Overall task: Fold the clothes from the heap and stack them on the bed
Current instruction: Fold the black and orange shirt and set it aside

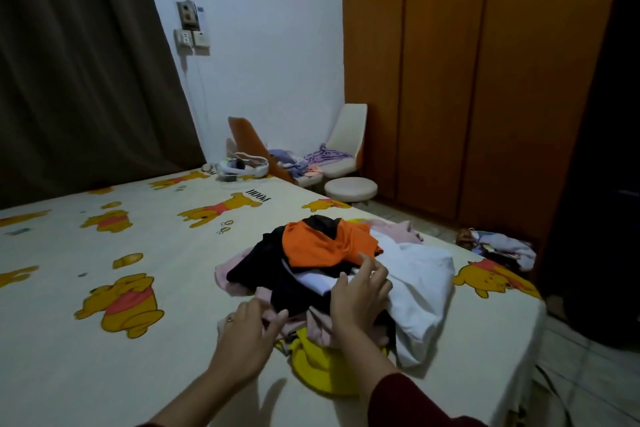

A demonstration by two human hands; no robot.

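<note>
A heap of clothes (pixel 311 274) lies on the bed (pixel 104 246), near its right edge. On top sits an orange garment (pixel 322 243); a black one (pixel 256 263), a white one (pixel 415 288), pink pieces (pixel 401 230) and a yellow one (pixel 318 367) lie around and under it. My right hand (pixel 360 298) rests on the heap with fingers spread, fingertips by the orange garment. My left hand (pixel 246 336) touches the pink cloth at the heap's near left edge, fingers loosely bent; I cannot tell whether it pinches the cloth.
The bed sheet is cream with yellow bear prints. A white headset-like device (pixel 242 166) lies at the bed's far corner. Beyond stand a white chair (pixel 346 146) with clothes, a round stool (pixel 350 188) and a wooden wardrobe (pixel 467 80). More cloth (pixel 502 246) lies on the floor at right.
</note>
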